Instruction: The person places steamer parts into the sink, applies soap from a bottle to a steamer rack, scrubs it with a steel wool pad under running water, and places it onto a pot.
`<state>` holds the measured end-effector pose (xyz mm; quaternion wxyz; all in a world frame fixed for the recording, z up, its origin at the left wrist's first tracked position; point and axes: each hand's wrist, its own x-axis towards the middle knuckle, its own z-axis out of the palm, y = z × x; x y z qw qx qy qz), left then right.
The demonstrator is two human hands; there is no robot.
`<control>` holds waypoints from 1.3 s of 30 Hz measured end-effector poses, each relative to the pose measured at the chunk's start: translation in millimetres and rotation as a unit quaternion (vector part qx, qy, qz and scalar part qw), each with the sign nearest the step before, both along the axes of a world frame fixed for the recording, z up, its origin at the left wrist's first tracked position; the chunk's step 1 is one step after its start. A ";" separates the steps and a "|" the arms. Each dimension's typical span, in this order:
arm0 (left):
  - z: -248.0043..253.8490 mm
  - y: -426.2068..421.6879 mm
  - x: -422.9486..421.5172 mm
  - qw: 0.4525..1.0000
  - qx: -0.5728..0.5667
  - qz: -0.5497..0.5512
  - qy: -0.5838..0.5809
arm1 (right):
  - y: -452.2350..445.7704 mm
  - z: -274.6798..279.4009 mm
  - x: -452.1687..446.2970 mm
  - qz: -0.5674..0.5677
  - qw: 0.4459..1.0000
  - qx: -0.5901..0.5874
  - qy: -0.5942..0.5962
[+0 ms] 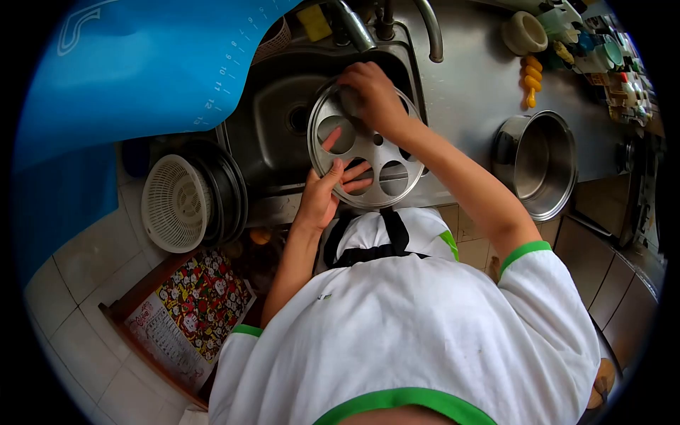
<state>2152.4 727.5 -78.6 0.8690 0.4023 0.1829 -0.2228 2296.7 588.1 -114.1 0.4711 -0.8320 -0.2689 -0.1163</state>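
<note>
A round metal steamer rack with large holes is tilted over the right part of the steel sink. My left hand grips its lower left edge, thumb on top, and fingers show through the holes from underneath. On the rack's upper side, my right hand is curled with its fingertips pressed near the far rim. A greyish patch shows under those fingers, but I cannot make out what it is. Beyond the rack hangs the metal faucet.
To the right stands a deep steel pot on the counter, with a yellow-orange twisted object and a stone-coloured bowl behind it. A white plastic colander and dark pans lean left. A blue sheet covers the upper left.
</note>
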 end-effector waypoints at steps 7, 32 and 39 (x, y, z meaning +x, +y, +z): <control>4.5 2.0 3.7 1.000 0.015 0.000 -0.002 | 0.2 -6.1 12.6 -0.011 0.999 -0.039 -0.008; 14.4 2.3 13.8 0.998 0.057 0.023 0.014 | 0.5 12.5 18.0 -0.042 0.989 0.054 0.132; 16.9 20.0 33.3 0.987 0.154 -0.051 0.023 | 16.1 39.9 6.3 0.288 0.955 -0.049 0.042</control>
